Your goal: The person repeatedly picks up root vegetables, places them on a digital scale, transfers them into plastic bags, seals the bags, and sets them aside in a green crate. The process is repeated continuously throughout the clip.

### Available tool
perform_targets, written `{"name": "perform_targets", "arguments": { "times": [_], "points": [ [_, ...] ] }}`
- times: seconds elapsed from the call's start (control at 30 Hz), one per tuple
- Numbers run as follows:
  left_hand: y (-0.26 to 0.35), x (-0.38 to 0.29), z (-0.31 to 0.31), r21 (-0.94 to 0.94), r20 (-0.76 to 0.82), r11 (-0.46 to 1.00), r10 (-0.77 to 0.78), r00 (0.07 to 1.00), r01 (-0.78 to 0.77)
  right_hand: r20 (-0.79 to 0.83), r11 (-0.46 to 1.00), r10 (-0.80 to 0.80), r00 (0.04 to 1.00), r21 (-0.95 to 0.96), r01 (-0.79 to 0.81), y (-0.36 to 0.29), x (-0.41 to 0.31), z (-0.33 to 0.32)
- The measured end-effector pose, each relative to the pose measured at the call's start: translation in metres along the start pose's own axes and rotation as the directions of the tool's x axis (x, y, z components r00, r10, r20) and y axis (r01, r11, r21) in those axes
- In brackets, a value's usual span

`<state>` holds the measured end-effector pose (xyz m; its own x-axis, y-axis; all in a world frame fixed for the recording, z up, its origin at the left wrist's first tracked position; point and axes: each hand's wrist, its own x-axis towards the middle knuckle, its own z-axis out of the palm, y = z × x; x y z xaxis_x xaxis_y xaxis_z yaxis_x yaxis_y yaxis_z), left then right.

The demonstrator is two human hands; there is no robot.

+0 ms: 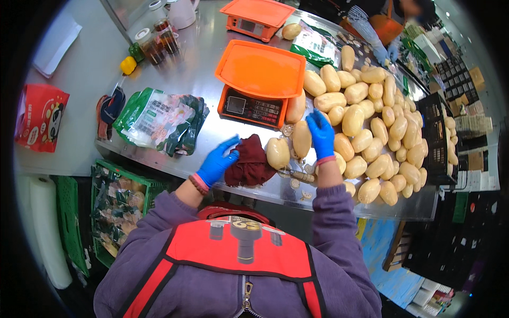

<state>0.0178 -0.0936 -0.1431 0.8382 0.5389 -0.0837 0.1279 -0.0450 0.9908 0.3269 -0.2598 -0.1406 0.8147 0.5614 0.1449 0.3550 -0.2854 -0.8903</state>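
My left hand [218, 162], in a blue glove, has its fingers apart at the left side of a crumpled dark red cloth [248, 163]. Nothing shows in its grasp. My right hand [321, 135], also blue-gloved, reaches over the near left edge of a heap of peeled lotus root segments [354, 120]. Its thumb and whatever lies under the palm are hidden. Just left of it lies one long lotus root segment [302, 139], and a shorter lotus root segment [277, 153] sits against the cloth. A knife [301, 175] rests nearby among thin lotus root slices [294, 183].
An orange digital scale [260, 71] stands ahead, another orange scale [258, 16] behind it. Printed packaging bags [163, 119] lie left, near glass jars [151, 45]. A black crate [437, 139] bounds the heap. Across the table, a person's gloved hands [385, 55] work. A green crate [119, 206] sits below.
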Motion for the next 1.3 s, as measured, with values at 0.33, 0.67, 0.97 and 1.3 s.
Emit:
{"name": "perform_targets", "arguments": {
  "times": [0.33,0.67,0.97,1.3],
  "points": [
    [-0.065,-0.008,-0.152,0.892,-0.389,0.324,0.197,0.9,0.315,0.042,0.793,-0.009,0.999,-0.608,0.033,0.051,0.146,0.004],
    [-0.074,-0.011,-0.145,0.884,-0.416,0.334,0.246,0.875,0.327,0.248,0.645,-0.071,0.966,-0.728,0.234,0.071,0.205,0.043],
    [-0.065,-0.006,-0.141,0.881,-0.406,0.37,0.27,0.873,0.295,0.342,0.196,0.345,0.874,0.884,-0.424,0.077,0.16,-0.052],
    [-0.063,-0.007,-0.143,0.899,-0.383,0.296,0.18,0.906,0.321,0.161,0.029,0.084,0.983,0.986,-0.163,-0.073,0.047,-0.057]
  ]
}}
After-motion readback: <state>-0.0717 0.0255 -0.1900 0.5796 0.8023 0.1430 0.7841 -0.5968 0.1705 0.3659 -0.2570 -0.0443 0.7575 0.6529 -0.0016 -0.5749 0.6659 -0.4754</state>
